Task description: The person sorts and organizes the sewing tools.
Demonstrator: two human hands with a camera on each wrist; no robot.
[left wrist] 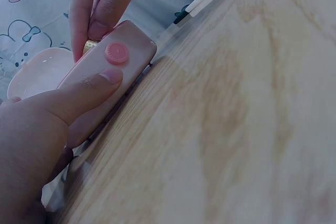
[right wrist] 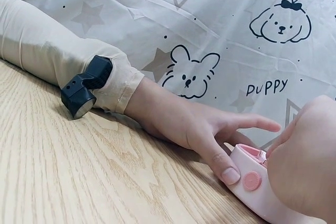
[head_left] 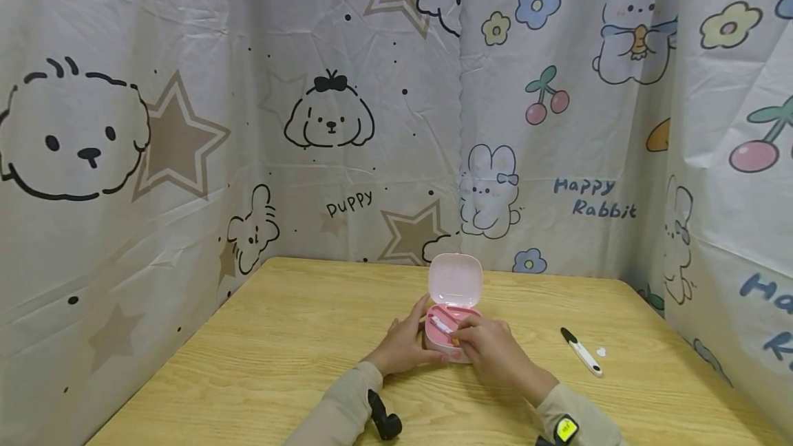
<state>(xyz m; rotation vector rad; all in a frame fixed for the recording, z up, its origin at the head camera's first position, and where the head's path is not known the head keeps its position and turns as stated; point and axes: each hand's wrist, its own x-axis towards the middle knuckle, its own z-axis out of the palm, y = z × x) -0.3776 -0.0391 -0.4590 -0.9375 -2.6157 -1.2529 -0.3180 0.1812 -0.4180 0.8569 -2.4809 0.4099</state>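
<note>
A small pink case [head_left: 438, 344] stands on the table with its lid [head_left: 455, 279] raised. Its front carries a round pink button [left wrist: 116, 53]. My left hand [head_left: 405, 346] holds the case at its left side, the thumb lying along the front wall near the button. Over the case's right part, my right hand [head_left: 495, 349] pinches a small yellow-gold piece [left wrist: 90, 46] at the rim; its kind is mostly hidden by the fingers. Inside the case lies a slender white item [head_left: 441, 325] on a pink insert.
To the right lies a slim white tool with a black end [head_left: 581, 352], beside a small white heart-shaped piece [head_left: 601, 352]. The wooden table [head_left: 248, 363] is bordered by printed curtains [head_left: 347, 177] at the back and sides. Black wrist cameras [right wrist: 86, 87] are strapped on the sleeves.
</note>
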